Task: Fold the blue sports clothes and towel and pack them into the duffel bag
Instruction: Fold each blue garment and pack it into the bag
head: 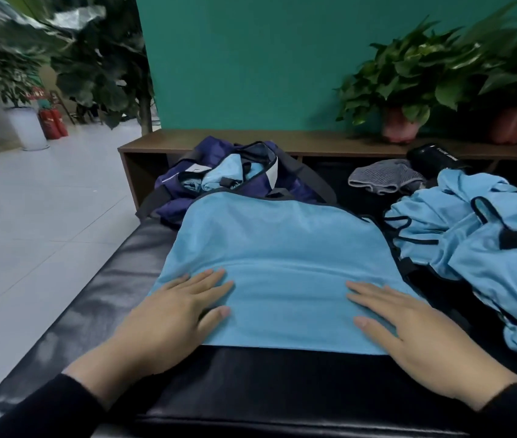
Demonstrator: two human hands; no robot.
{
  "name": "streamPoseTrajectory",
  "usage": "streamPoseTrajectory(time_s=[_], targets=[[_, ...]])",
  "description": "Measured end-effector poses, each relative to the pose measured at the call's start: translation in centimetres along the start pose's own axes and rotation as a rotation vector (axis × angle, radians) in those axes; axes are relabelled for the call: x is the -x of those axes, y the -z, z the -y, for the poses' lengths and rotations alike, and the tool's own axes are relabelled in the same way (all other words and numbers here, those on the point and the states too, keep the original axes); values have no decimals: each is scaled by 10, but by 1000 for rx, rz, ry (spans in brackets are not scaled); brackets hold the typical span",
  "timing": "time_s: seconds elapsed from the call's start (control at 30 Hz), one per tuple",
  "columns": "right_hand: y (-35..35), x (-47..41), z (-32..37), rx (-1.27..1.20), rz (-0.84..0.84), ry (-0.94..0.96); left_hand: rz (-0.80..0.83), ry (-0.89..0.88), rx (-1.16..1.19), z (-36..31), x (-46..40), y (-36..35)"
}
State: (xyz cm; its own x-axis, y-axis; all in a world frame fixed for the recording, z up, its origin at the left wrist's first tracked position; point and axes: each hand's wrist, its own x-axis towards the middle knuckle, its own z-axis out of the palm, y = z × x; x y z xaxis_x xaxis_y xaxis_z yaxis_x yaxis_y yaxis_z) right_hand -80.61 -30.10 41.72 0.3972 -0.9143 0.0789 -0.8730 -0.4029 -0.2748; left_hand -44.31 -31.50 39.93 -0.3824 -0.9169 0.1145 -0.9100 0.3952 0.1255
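The dark navy fabric duffel bag (219, 181) sits at the far edge of the black padded leather bench (99, 298), its top gaping open — light blue folded cloth (225, 173) shows inside the opening. Just in front of it, the light blue rectangular towel (282, 263) lies spread flat across the middle of the bench, its far edge touching the bag and its near edge straight across the seat.

Both arms reach forward from the near edge in black sleeves (51, 409). The left hand (171, 317) lies palm down on the towel's near left corner, fingers straight and slightly spread, thumb out to the side — pressing flat, gripping nothing. The right hand (415, 330) mirrors it on the near right corner, fingers extended and flat on the cloth, nothing held.

Toward the bench's right edge a rumpled heap of light blue sports clothes with black trim (478, 248) lies unfolded, just beside the towel. Behind the heap, a grey knitted item (386, 180) and a black cylindrical object (434, 158) lie near the low brown wooden shelf (314, 142), which carries two potted green plants (408, 86) against the teal wall (250, 58).
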Motion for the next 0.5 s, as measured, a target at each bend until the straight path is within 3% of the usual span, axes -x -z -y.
streamPoseTrajectory(time_s=[0.17, 0.33, 0.5], targets=[[14, 19, -24, 9, 120, 35, -5, -104, 175, 36, 37, 16], [13, 21, -27, -246, -58, -36, -119, 16, 317, 41, 50, 22], [2, 20, -36, -75, -124, -40, -203, 106, 267, 43, 48, 20]])
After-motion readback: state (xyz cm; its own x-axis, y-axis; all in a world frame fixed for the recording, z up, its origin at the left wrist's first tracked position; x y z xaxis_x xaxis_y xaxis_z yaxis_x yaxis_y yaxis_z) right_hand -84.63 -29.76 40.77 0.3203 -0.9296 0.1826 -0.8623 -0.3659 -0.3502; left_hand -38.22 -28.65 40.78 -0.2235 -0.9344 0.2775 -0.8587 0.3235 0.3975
